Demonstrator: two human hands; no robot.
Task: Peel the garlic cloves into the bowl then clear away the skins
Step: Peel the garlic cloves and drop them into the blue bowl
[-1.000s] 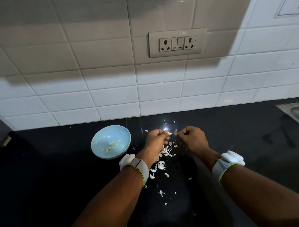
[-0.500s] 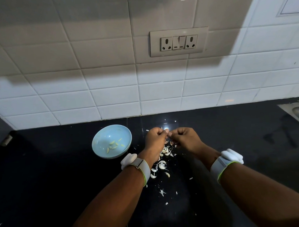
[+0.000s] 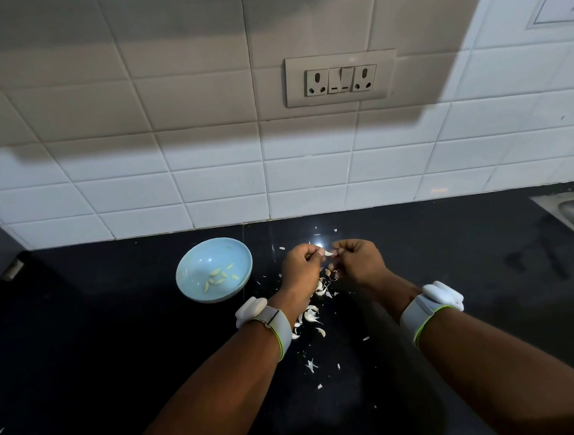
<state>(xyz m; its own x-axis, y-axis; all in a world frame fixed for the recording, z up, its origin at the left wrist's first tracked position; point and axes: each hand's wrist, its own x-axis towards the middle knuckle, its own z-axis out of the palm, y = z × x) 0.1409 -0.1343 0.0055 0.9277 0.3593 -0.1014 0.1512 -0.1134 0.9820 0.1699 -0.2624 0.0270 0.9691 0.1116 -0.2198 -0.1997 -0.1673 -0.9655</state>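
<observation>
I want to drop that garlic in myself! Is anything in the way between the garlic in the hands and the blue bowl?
Nothing visible blocks it. The small white garlic clove is pinched between the left hand and right hand, above the black countertop. The round light-blue bowl sits just left of the left hand, open-topped, with only bare counter between.

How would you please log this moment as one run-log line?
phase: peeling | left hand, right hand: pinch garlic clove | bowl: peeled cloves | skins: on counter

The left hand and right hand are drawing slightly apart again after closing together, exposing a pale garlic clove between their fingertips.
</observation>
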